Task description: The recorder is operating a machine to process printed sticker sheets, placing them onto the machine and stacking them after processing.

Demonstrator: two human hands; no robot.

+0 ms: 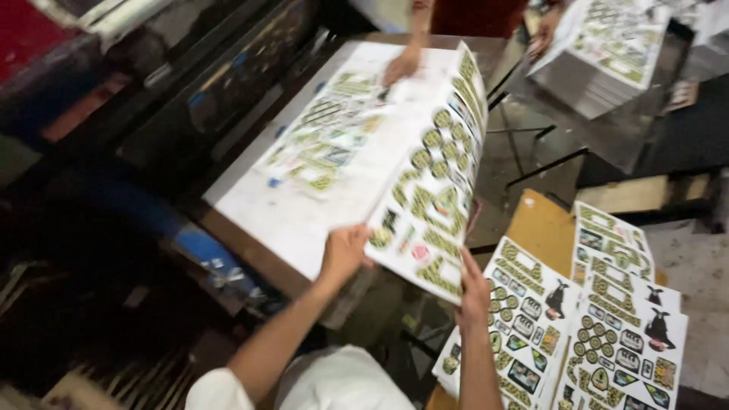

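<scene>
While the dark machine bed (190,114) fills the left side, a white board worktop (258,205) carries one printed sheet (330,133) lying flat near its far edge. Left hand (343,254) at the worktop's near edge, grip closed on the lower left corner of a lifted printed sheet (433,182); right hand (474,292) grips the same sheet's lower edge from beneath, fingers curled on it. Sheet stands tilted, its right side raised, far end over the worktop's far right corner, where another person's hand (401,67) rests on the board. Judgement: both grips should stay at the margins, pulling evenly so the sheet does not buckle, and it should come down square to the worktop's edges. Right of the hands, stacked printed sheets (577,326) sit on a wooden worktop (539,224); a further pile (607,53) lies at far right, with another person's hand (545,34) at its left edge.
</scene>
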